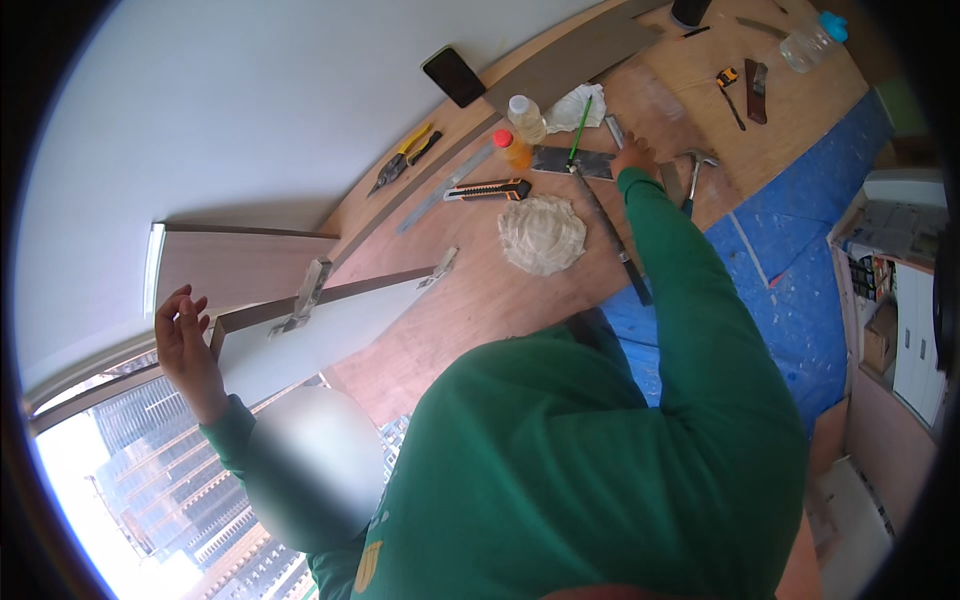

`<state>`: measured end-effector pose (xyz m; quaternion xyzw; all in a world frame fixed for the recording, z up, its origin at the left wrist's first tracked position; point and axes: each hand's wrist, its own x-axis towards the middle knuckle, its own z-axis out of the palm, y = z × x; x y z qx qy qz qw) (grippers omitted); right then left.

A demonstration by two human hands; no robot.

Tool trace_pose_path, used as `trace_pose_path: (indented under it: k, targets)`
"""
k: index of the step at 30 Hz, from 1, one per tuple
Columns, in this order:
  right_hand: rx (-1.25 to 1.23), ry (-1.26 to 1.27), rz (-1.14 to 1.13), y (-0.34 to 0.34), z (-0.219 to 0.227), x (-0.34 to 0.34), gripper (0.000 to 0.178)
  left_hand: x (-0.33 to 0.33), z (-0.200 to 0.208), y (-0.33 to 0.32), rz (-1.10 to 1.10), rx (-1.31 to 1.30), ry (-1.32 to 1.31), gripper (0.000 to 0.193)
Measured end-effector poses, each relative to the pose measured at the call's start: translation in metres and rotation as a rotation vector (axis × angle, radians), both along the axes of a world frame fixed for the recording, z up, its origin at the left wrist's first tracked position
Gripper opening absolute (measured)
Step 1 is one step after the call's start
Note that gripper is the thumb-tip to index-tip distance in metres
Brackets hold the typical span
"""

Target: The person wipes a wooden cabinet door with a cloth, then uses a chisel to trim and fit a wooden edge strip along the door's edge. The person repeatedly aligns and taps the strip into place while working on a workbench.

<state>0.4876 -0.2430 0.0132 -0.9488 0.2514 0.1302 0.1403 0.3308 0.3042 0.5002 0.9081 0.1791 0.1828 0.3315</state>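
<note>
Broadly, a pale wooden desk (470,300) spreads beneath everything, with a blue sheet (800,240) beyond its right side. A white panel with brown edges (335,330) stretches across the left, carrying two metal hinges (312,285). Next in size, a long dark bar (612,235) slants between the sheet and a dark flat plate (590,164), and a crumpled translucent bundle (542,235) lies left of that bar. The left hand (187,345) is raised, bare, its fingers loosely curled around nothing, just beside the panel's end. The right hand (634,156) reaches to the plate's right end, fingers over a small silver-grey piece (613,128); whether it grips that piece I cannot tell. Smaller still, a hammer (697,170) lies right of this hand, and a thin green stick (580,130) crosses the plate.
</note>
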Motion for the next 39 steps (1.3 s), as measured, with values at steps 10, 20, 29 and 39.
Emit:
trace_pose_path:
  k: [10,20,29,39]
  targets:
    - [0.393,-0.238,-0.073,-0.038,-0.007,-0.068,0.052,-0.007,0.001,0.019,-0.022,-0.021,0.056,0.04]
    - [0.242,-0.121,0.4,-0.008,-0.056,-0.177,0.054,-0.009,0.016,-0.033,-0.209,0.029,0.077,0.029]
    - [0.668,-0.295,0.193,0.003,-0.007,-0.215,0.025,-0.016,0.013,-0.028,-0.348,0.176,0.024,0.021]
    - [1.574,-0.39,0.257,0.174,0.258,-0.167,0.042,-0.013,0.008,-0.034,-0.248,0.221,0.014,0.023]
